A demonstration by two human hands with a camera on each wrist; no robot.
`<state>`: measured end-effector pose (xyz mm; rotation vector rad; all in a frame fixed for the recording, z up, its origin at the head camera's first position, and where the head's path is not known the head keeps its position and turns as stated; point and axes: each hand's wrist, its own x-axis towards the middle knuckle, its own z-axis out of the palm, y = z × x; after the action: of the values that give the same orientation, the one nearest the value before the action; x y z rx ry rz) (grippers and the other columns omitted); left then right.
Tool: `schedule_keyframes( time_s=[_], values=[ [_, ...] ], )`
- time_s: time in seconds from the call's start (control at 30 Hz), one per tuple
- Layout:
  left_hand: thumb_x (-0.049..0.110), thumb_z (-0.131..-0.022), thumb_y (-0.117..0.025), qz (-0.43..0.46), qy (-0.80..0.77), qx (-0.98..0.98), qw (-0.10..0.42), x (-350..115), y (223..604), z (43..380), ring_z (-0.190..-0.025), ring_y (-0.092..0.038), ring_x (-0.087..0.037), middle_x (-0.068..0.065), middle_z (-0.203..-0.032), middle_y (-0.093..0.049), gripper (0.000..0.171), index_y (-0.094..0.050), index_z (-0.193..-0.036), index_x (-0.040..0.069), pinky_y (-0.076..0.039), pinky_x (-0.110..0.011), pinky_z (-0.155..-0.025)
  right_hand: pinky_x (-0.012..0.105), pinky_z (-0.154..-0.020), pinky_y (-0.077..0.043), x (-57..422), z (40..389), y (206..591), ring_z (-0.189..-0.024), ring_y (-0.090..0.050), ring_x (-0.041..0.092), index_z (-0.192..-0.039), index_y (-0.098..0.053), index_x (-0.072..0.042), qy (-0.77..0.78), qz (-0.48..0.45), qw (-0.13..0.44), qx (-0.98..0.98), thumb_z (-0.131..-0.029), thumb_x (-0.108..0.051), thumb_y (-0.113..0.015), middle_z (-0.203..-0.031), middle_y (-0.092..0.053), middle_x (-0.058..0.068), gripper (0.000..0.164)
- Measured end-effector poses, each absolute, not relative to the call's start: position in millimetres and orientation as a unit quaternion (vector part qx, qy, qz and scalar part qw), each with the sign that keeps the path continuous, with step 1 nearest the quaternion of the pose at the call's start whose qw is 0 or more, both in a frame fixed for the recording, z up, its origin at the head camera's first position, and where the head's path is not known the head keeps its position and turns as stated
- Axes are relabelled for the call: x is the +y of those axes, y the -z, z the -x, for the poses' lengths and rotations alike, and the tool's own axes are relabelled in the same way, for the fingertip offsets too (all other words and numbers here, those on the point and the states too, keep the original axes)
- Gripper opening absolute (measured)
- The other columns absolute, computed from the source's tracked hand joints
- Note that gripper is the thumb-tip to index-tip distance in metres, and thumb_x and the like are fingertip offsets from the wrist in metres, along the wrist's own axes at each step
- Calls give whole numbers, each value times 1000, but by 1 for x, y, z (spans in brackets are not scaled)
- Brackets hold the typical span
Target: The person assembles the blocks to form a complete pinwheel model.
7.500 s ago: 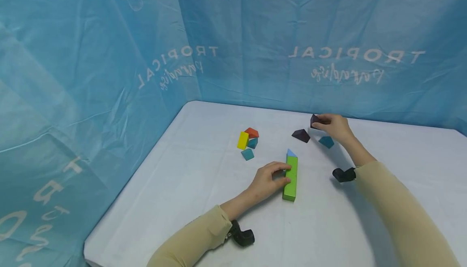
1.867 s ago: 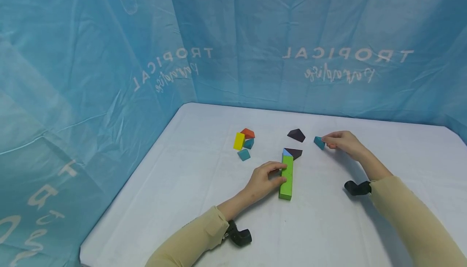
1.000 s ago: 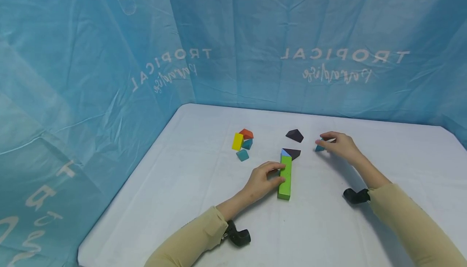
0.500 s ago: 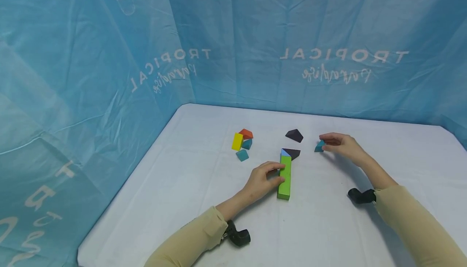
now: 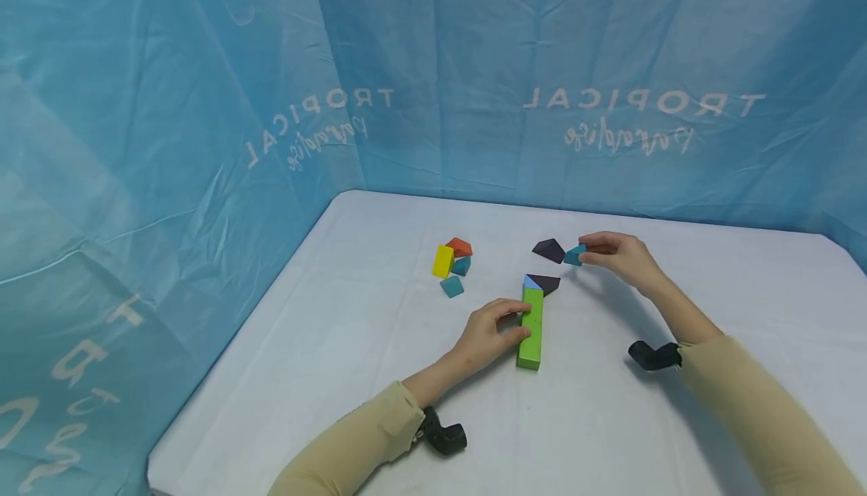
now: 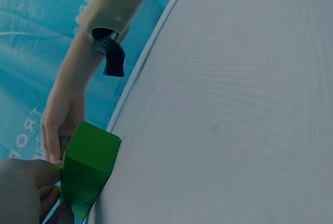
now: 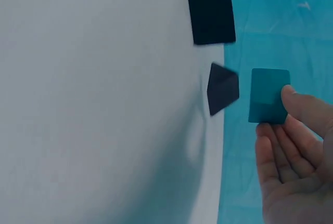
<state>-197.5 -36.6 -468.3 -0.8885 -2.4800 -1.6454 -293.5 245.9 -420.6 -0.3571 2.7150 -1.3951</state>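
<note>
- The left hand (image 5: pixel 484 338) grips the green bar (image 5: pixel 532 330) between thumb and fingers.
- The right hand (image 5: pixel 622 259) pinches a teal block (image 5: pixel 573 256) between thumb and fingertips.
- Just left of the right hand's fingertips lies a dark block (image 5: pixel 548 250).
- Beyond the left hand, a light-blue triangle (image 5: pixel 531 282) and a dark wedge (image 5: pixel 547 285) sit at the bar's far end.
- Farther beyond the left hand lie a yellow block (image 5: pixel 443 261) and an orange-red block (image 5: pixel 460 246).

the left arm (image 5: pixel 366 436) angles forward, the left hand (image 5: pixel 484 332) gripping with thumb and bent fingers; the right arm (image 5: pixel 752 398) reaches farther out, the right hand (image 5: pixel 622 258) pinching thumb to fingertips.
</note>
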Motion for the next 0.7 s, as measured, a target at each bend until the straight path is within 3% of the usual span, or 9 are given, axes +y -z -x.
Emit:
schedule_keyframes(
  time_s=[0.17,0.7],
  values=[
    [10,-87,-69,288,533,-796,16,-36,468,197,-113,-55,-14,-5,-118,-61,34,-63,-119,4,-43,-21,-95,46,-93,-46,222,297,421,-108,-57,30,-127,-57,-2,464,111,51,877,-87,-35,-69,-118,-61,18,53],
    [11,-87,-69,288,513,-809,19,-37,468,197,-113,-53,-9,-3,-119,-61,33,-62,-120,5,-42,-19,-95,45,-88,-48,187,304,434,-104,-58,29,-125,-58,0,433,126,73,890,-89,-25,-68,-112,-63,16,45]
  ],
)
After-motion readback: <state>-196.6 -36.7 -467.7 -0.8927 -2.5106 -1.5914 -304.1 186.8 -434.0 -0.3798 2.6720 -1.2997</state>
